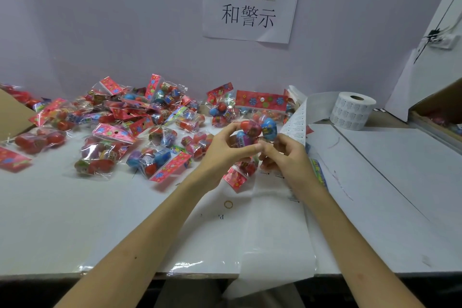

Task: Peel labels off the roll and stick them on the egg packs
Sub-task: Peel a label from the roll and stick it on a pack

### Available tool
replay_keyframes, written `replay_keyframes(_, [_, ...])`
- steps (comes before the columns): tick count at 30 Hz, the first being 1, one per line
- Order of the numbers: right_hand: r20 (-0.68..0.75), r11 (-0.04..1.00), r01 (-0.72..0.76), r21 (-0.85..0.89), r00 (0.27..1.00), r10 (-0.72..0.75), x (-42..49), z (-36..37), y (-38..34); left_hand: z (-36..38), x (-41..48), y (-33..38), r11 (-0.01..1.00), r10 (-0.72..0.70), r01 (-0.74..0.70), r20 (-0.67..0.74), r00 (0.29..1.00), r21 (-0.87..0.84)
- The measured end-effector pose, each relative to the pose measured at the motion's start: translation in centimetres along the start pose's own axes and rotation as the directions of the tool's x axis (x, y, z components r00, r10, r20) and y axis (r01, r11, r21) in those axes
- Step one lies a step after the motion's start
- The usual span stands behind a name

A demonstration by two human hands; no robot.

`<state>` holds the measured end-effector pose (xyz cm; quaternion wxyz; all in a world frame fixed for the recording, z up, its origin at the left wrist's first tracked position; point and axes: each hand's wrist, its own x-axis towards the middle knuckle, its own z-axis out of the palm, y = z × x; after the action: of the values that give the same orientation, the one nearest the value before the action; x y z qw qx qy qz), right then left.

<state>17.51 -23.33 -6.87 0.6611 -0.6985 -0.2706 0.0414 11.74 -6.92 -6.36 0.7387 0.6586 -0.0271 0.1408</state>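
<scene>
A clear egg pack (257, 130) with red, blue and purple eggs and a red flowered header card is lifted just above the white table. My left hand (226, 147) grips it from the left, thumb and fingers curled round the eggs. My right hand (285, 155) holds the pack's right side with curled fingers that meet the left thumb. The label roll (351, 110) stands at the back right, and its backing strip (296, 122) runs from it, past my right hand, and off the table's front edge.
Several more egg packs (120, 127) lie heaped across the table's left and back. A cardboard flap (12, 115) is at the far left and a cardboard box (437, 107) at the right. A rubber band (228, 204) lies near the middle. A paper sign (250, 0) hangs on the wall.
</scene>
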Motion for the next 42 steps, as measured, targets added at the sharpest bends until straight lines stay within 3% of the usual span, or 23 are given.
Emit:
replay_keyframes(5, [0.026,0.998,-0.024,0.065,0.999,0.022,-0.09,0.1,-0.26,-0.13,0.13,-0.02,1.0,-0.003,0.003,-0.025,1.0,0.009])
replay_keyframes(12, [0.09,0.983,-0.1,0.153,0.992,0.087,0.05,-0.01,-0.4,-0.2,0.05,0.39,0.991,-0.081,0.078,-0.027,0.996,-0.107])
replay_keyframes(17, [0.071,0.995,-0.063,0.083,0.996,0.057,0.09,0.01,-0.04,-0.1,-0.04,0.34,0.991,-0.095,0.097,0.02,0.995,-0.097])
replay_keyframes(23, [0.082,1.0,-0.006,-0.016,0.997,0.007,-0.15,0.15,-0.08,-0.16,-0.07,0.13,0.997,-0.078,0.078,-0.069,0.995,0.005])
replay_keyframes(32, [0.152,0.996,-0.081,0.028,0.985,0.076,-0.18,0.29,-0.25,0.08,-0.03,0.19,0.995,0.002,0.014,-0.158,0.987,0.099])
replay_keyframes(35, [0.143,0.999,-0.038,0.007,0.989,0.037,-0.21,0.17,-0.2,0.03,-0.08,0.27,0.999,-0.011,0.018,-0.14,0.99,0.05])
replay_keyframes(42, [0.187,0.993,-0.096,0.061,0.979,0.084,-0.04,-0.18,-0.25,-0.14,0.04,0.22,0.999,-0.042,0.044,-0.115,0.993,0.02])
